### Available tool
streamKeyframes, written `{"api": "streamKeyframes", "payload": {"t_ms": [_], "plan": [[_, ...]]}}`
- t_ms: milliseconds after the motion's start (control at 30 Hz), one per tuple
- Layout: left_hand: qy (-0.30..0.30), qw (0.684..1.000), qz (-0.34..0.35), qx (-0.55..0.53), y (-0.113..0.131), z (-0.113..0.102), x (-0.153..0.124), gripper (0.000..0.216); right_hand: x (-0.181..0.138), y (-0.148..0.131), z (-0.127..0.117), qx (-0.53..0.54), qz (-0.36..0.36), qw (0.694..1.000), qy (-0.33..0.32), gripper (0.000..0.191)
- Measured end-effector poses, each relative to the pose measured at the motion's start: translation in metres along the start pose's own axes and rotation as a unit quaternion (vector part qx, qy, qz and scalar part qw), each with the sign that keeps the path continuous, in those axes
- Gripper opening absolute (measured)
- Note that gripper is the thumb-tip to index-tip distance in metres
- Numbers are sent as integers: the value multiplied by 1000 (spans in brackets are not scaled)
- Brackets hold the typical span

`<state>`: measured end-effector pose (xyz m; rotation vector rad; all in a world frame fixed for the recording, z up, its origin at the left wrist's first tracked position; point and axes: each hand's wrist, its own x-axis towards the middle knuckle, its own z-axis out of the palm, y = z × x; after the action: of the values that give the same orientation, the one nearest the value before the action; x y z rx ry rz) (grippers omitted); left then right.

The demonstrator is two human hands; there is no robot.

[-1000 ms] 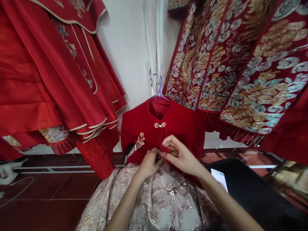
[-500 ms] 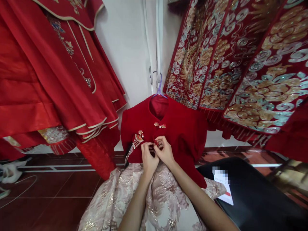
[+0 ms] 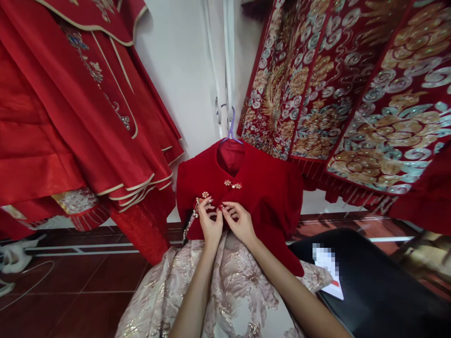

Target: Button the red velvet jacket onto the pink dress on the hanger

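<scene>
A short red velvet jacket [image 3: 275, 176] hangs from a purple hanger [image 3: 231, 126]. Low on its front, my left hand [image 3: 211, 225] has its fingers bent and closed at the front edge, just beside a beaded tassel ornament [image 3: 196, 209] that its fingers partly cover. Close by on the right, my right hand [image 3: 241, 225] pinches the jacket's front edge between thumb and fingertips. Whatever small fastening lies between the fingertips is too hidden to make out. A jewelled clasp [image 3: 233, 184] joins the front below the collar, above both hands.
Pale floral brocade fabric [image 3: 246, 281] spreads beneath my forearms. To the right is a black padded surface [image 3: 373, 281] with a white card [image 3: 329, 274]. Red garments [image 3: 116, 126] hang at left, an embroidered garment [image 3: 327, 103] at right. White shoes [image 3: 16, 256] stand on the tiled floor [image 3: 95, 272].
My left hand has moved left toward the tassel ornament, and its fingers are raised a little. My right hand has shifted slightly left, with its fingertips still at the jacket's front.
</scene>
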<state>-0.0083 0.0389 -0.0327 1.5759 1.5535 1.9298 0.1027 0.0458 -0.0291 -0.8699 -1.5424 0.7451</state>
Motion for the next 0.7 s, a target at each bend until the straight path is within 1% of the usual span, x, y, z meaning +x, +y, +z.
{"api": "streamKeyframes", "payload": {"t_ms": [100, 233, 400, 500, 567, 633, 700], "plan": [[0, 1000, 2, -6, -1, 0, -2, 41, 0, -1, 0, -5, -5, 1000, -17, 27], [4, 1000, -4, -4, 1, -1, -3, 43, 2, -4, 1, -8, -5, 1000, -18, 25], [11, 999, 1, -37, 3, -1, -1, 41, 9, -6, 7, 24, 22, 999, -32, 24], [19, 998, 8, -57, 3, -1, 0, 38, 15, -7, 12, 61, 55, 996, -44, 26], [30, 997, 6, -69, 3, -1, 0, 38, 20, -9, 13, 104, 93, 990, -38, 31], [38, 996, 2, -78, 4, -2, -1, 39, 24, -15, 9, 148, 139, 979, -36, 38], [36, 996, 1, -82, 6, -4, -1, 41, 28, -22, 1, 169, 175, 968, -61, 42]]}}
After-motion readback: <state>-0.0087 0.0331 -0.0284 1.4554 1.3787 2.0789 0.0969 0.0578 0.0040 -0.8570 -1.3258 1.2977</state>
